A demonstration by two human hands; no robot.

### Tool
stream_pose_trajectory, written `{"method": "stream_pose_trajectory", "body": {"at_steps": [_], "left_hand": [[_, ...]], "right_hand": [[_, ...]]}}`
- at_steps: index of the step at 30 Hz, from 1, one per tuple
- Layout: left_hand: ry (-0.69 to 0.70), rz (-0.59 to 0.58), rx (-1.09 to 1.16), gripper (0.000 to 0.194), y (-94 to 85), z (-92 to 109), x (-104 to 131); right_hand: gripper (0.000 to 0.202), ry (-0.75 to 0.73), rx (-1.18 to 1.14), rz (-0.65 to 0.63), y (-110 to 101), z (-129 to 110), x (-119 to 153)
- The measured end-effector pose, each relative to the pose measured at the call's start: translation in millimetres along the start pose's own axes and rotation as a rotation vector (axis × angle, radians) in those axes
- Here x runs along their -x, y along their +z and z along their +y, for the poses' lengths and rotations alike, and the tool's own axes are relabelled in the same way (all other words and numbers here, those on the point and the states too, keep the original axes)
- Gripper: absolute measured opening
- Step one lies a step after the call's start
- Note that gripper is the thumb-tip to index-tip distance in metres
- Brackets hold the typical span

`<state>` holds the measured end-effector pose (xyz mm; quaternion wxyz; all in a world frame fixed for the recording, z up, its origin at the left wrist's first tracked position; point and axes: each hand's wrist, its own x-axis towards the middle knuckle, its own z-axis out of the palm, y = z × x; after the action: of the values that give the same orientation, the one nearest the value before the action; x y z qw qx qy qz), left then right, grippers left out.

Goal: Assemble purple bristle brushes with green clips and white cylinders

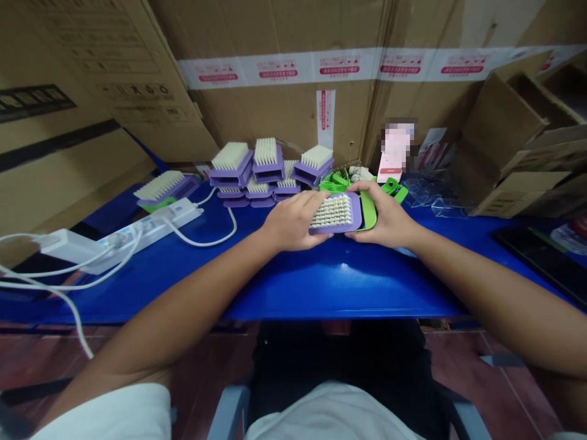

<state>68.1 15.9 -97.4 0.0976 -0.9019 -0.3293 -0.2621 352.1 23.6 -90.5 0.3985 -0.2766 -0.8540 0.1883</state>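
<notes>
My left hand (296,221) is closed around the left end of a purple brush (337,212) with rows of cream bristles facing up and toward me. At the brush's right end, my right hand (387,214) grips a light green plastic part (369,211). A dark gap shows between the purple body and the green part; how far they fit together is hidden. Both hands are above the blue table (293,287). Behind them lie loose green plastic pieces (337,181) and another green piece (393,188).
Several purple brush heads (232,165) are stacked at the back. One brush (162,188) lies left, by a white power strip (147,232) with cables. Cardboard boxes (275,110) wall the back. Clear plastic pieces (447,206) and a black phone (541,260) lie on the right.
</notes>
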Motion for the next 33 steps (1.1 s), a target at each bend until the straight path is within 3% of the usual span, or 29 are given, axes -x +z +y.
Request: {"method": "stream_pose_trajectory", "body": {"at_steps": [15,22,27,33], "left_hand": [[-0.010,0.003,-0.019,0.077,0.5,4,-1],[0.011,0.014,-0.080,0.077,-1.8,-2,0],[-0.013,0.021,-0.135,0.077,-4.9,-8,0],[-0.002,0.006,-0.165,0.076,-5.8,-11,-1]], "right_hand": [[0.083,-0.006,0.013,-0.013,1,3,0],[0.119,-0.054,0.010,-0.105,-14,8,-1],[0.104,-0.005,-0.029,-0.114,-27,12,1],[0.084,-0.058,0.005,-0.087,-28,15,-1]]}}
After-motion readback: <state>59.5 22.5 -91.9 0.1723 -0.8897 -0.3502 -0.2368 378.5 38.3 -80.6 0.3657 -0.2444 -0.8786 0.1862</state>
